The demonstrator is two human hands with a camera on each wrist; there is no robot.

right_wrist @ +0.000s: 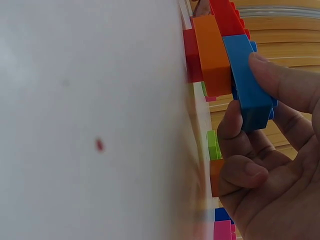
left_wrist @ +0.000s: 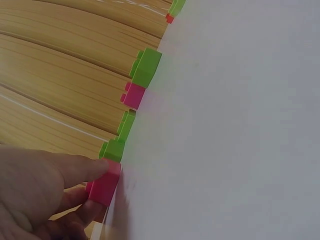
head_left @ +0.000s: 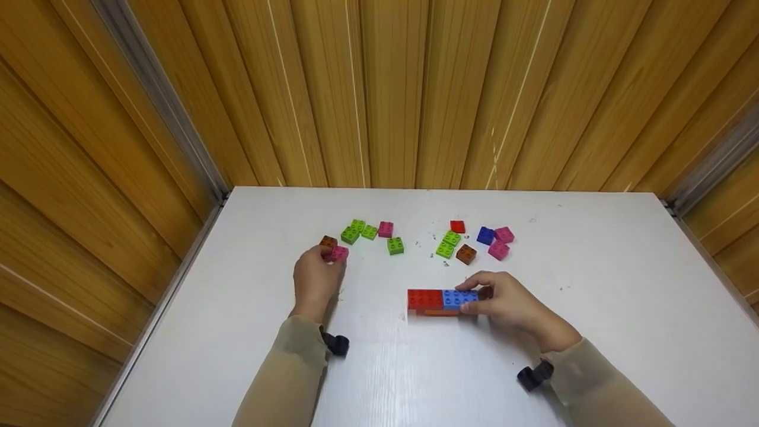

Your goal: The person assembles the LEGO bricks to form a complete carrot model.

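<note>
From the head, a built piece point(head_left: 424, 299) of joined blocks sits on the counter point(head_left: 379, 367): a red block and a light-blue one end to end on top, orange underneath. The right hand point(head_left: 513, 302) grips its blue end. Left of the built piece and farther back, the left hand point(head_left: 315, 279) pinches a pink block point(head_left: 340, 254), not yet joined. A brown block point(head_left: 328, 241), partly covered by that hand, lies just beside it. Still loose behind the built piece are green blocks point(head_left: 395, 245) and others in pink, red, brown and dark blue.

From the left wrist, thumb and fingers hold the pink block; whether it is off the counter is unclear. The built piece is out of view.

From the right wrist, the built piece's red end is cut off; a red part beyond the orange may be a lower block, though I cannot tell.
</note>
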